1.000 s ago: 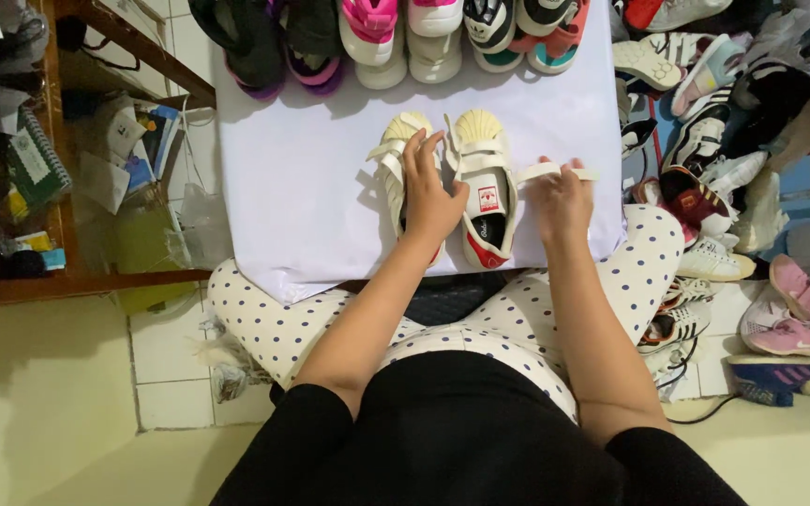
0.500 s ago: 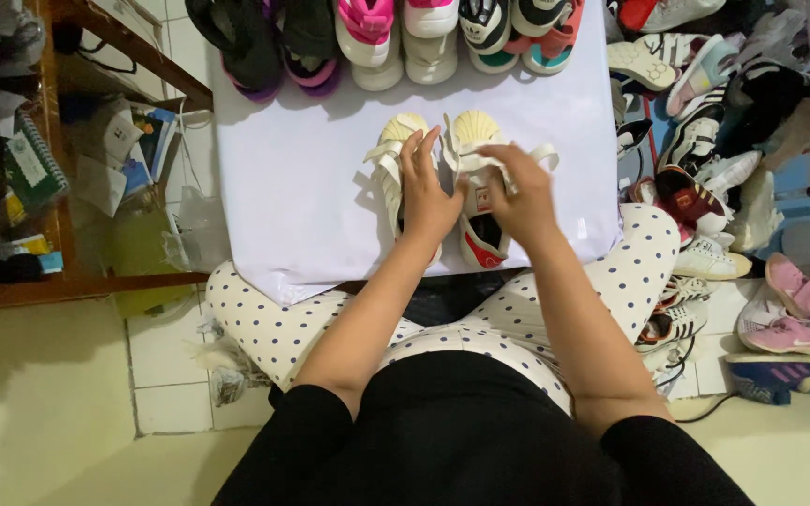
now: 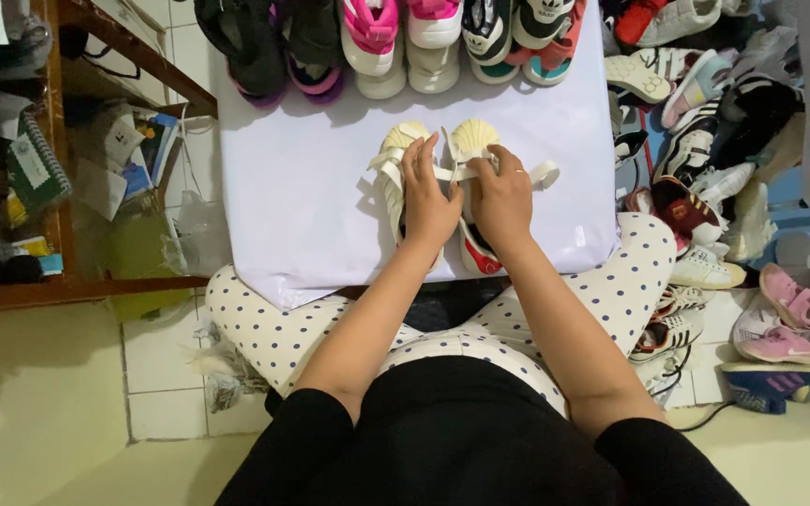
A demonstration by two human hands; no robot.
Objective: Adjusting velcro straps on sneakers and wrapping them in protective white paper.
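Note:
A pair of small cream shoes with shell-shaped toes lies on a white sheet [image 3: 302, 197] in front of me. My left hand [image 3: 427, 199] rests on the left shoe [image 3: 394, 164], fingers spread over its top. My right hand [image 3: 503, 195] presses on the right shoe [image 3: 473, 142], whose red lining shows near my wrist. A cream strap [image 3: 545, 174] sticks out to the right of that hand. Whether the fingers pinch the strap is hidden.
A row of shoes [image 3: 405, 37] lines the sheet's far edge. A big heap of sneakers [image 3: 714, 159] fills the floor at right. At left a wooden shelf [image 3: 58, 281] holds papers and notebooks. My crossed legs in dotted trousers [image 3: 264, 319] sit below the sheet.
My right hand moved left from the loose strap onto the right shoe. Both hands have shifted up toward the shoes' toes. The shoes sit closer together.

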